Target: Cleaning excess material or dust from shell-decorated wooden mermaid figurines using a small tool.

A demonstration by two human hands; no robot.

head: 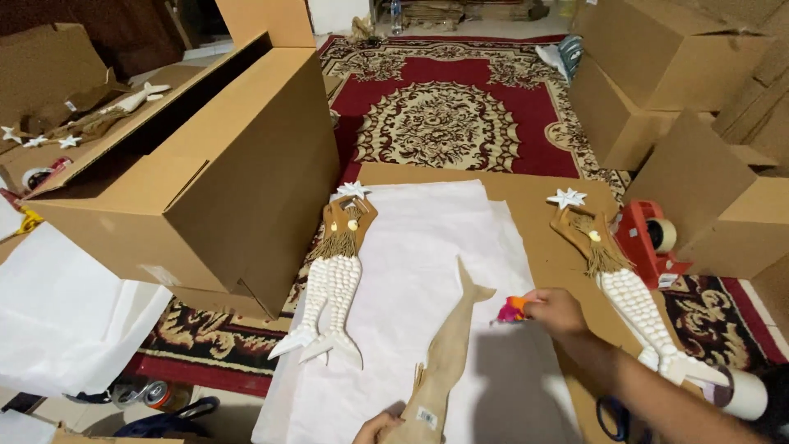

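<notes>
Head view: large open cardboard box (pixel 205 164) at ten o'clock on the red carpet (pixel 444 90). White wrapping paper (pixel 411 247) lies centre, a shell-tailed mermaid figure (pixel 335 279) on its left edge. Face-down wooden mermaid (pixel 448 353) at six o'clock, its base under the left hand (pixel 376 428); finger state cannot be told. Right hand (pixel 557 311) fingers pinch a small orange-pink object (pixel 511 309) beside the tail. Judged: preparing this figure for wrapping; next calls for steady holding.

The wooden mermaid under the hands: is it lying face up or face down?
Face down: the wooden mermaid shows only a plain bare back with a small sticker, no shells.
</notes>
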